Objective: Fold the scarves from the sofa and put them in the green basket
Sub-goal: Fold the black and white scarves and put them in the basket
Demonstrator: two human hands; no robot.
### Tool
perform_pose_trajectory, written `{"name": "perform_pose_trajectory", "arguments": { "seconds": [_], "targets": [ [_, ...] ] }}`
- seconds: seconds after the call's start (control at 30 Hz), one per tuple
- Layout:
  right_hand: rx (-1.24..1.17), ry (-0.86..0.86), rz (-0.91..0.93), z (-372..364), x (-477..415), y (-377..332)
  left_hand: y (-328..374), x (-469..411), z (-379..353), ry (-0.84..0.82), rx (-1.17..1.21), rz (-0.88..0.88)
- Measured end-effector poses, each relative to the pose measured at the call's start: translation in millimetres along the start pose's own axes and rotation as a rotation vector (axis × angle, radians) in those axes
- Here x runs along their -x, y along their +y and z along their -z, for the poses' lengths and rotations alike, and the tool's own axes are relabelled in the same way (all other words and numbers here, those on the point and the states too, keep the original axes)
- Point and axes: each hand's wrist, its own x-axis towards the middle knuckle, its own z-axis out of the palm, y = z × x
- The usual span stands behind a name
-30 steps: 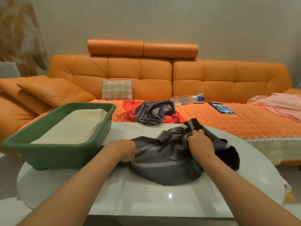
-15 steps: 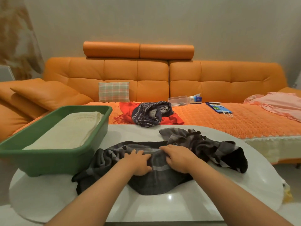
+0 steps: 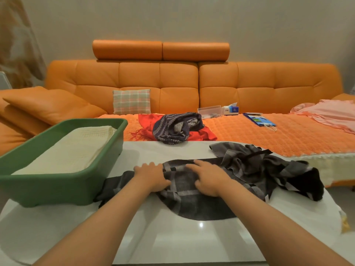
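A grey plaid scarf [image 3: 247, 167] lies rumpled across the white table [image 3: 182, 244], its right part bunched up. My left hand [image 3: 151, 176] and my right hand [image 3: 209, 178] rest side by side on its flatter middle, fingers stretched forward and pressing the cloth down. To the left, touching the scarf's end, stands the green basket [image 3: 57, 182], with a folded cream scarf [image 3: 73, 148] lying in it. On the sofa seat behind the table a navy striped scarf [image 3: 175, 128] sits heaped on a red scarf [image 3: 204, 134].
The orange sofa [image 3: 178, 83] fills the back. On it are a plaid cushion [image 3: 131, 101], a clear plastic box [image 3: 209, 110], a tissue box [image 3: 231, 109], a blue booklet [image 3: 257, 120] and a pink cloth [image 3: 334, 114] at far right.
My right hand let go of the bunched scarf it gripped a second ago. The scarf got pulled out leftward toward the basket, and both hands now lie flat on its middle.
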Motion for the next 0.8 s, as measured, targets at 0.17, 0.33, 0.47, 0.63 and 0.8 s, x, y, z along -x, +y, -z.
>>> {"name": "perform_pose_trajectory", "arguments": {
  "seconds": [0.17, 0.33, 0.47, 0.63, 0.8],
  "targets": [
    [0.099, -0.052, -0.057, 5, -4, -11, -13, 4, 0, -0.17, 0.38, -0.193],
    [0.218, 0.214, -0.084, 7, -14, -21, -43, -3, 4, 0.105, 0.36, -0.049],
    [0.086, 0.312, 0.003, 2, -35, -31, -63, -5, 0, 0.018, 0.051, 0.046],
    [0.057, 0.063, -0.055, 2, -58, -39, -59, -9, 14, 0.211, -0.095, 0.01],
    [-0.135, 0.242, -0.185, 7, -73, -34, -63, -11, 43, 0.554, -0.085, -0.066]
  ]
}}
